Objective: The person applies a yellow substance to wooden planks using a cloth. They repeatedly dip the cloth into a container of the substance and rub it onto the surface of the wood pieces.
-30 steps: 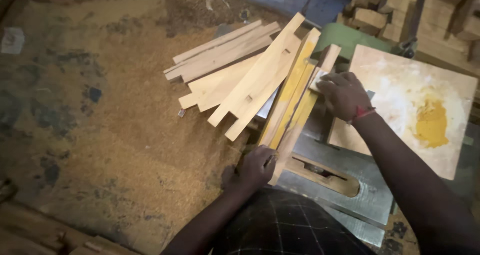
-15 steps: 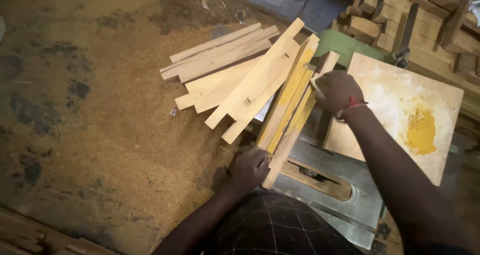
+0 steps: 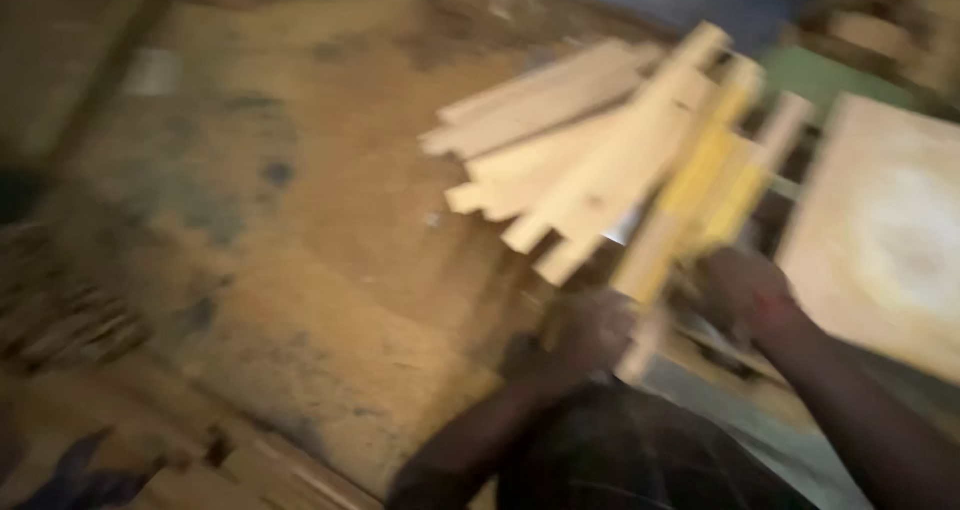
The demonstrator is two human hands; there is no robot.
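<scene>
The frame is heavily blurred by motion. My left hand grips the lower end of long wooden pieces with yellow-stained faces, which lean up to the right. My right hand is low beside the same pieces, touching or nearly touching them; the blur hides its fingers. A fan of pale notched wooden boards lies just left of the pieces, over the sawdust.
A flat board with a yellow stain lies at the right. A grey metal machine table is under my hands. Sawdust covers the floor at the left, with wood scraps at the far left.
The view has swung left and blurred. My right hand has dropped from the upper end of the yellow-stained pieces to near their lower part. My left hand stays at the bottom end.
</scene>
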